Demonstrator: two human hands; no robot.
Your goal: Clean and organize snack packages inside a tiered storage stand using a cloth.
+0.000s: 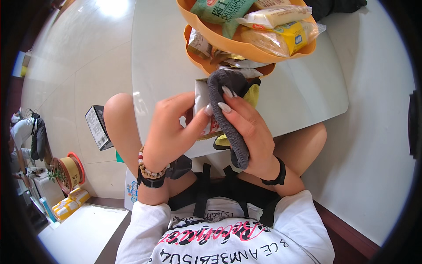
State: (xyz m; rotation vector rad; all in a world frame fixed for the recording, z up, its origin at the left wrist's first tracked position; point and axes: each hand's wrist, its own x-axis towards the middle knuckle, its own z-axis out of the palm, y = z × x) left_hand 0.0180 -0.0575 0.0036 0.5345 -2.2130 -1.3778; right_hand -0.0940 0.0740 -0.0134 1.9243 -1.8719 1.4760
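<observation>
My left hand (174, 128) pinches a white foil snack packet (201, 94) with red print, held upright over the table's near edge. A folded dark grey terry cloth (216, 89) is in my right hand (252, 132), its fingers pressing the cloth against the packet's right side. Yellow fabric with a dark border (252, 95) shows behind and below the grey cloth; whether it is the same cloth's other face I cannot tell. Just beyond my hands stands an orange tiered snack tray (211, 34). Much of the packet is hidden by my fingers and the cloth.
Wrapped bread (267, 41) and a green snack bag (221, 15) fill the tray's upper tier. The white table (306, 85) meets a wall on the right. A black box (99, 127) and potted plant (64, 175) stand left. Another person (28, 135) bends over far left.
</observation>
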